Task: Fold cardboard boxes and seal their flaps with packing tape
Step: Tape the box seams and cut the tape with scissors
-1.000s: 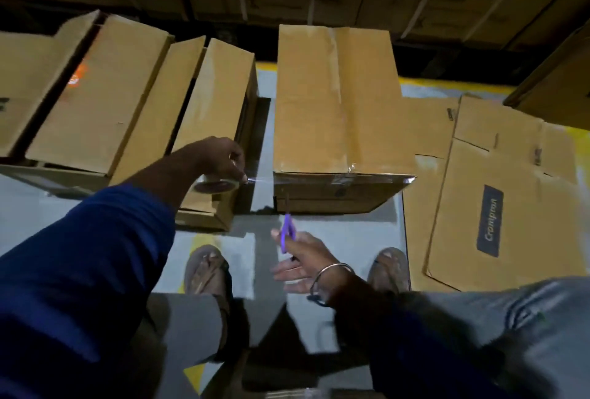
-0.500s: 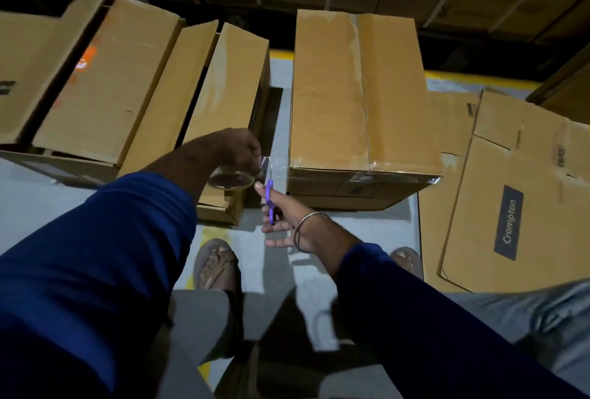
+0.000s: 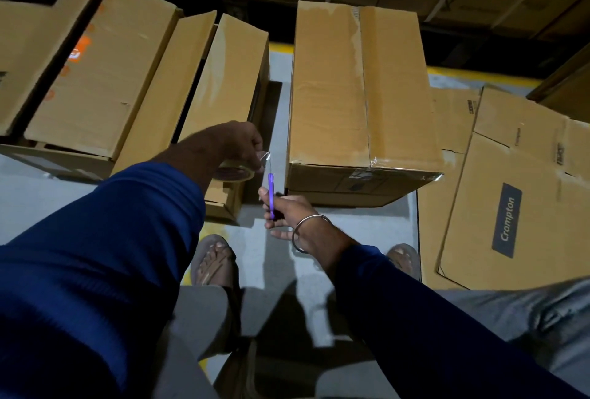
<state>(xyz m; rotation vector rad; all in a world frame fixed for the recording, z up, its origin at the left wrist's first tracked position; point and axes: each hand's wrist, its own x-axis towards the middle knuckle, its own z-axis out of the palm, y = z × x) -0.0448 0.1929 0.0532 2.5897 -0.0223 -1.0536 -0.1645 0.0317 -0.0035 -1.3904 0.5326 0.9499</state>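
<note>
Cardboard box (image 3: 357, 95), closed and with clear tape along its top seam and over its near edge, stands on the grey floor (image 3: 277, 258) in the middle of the view, just in front of the person's feet. The left hand (image 3: 242, 143) grips the roll of packing tape (image 3: 234, 172), its fingers curled around the roll, and a short loose end of tape (image 3: 265, 156) sticks out near the fingertips. The right hand (image 3: 284, 210) holds a small purple cutter (image 3: 271, 191), pinched between thumb and fingers and pointing up toward that loose end; it seems that the tip touches the tape, but the dim light makes this hard to confirm. Both hands are just beside the near left corner of the box, not touching it. To the left stand other boxes with open flaps (image 3: 198, 85). To the right, flattened cardboard (image 3: 517, 194) with a dark "Crompton" label (image 3: 507, 219) lies on the floor.
</note>
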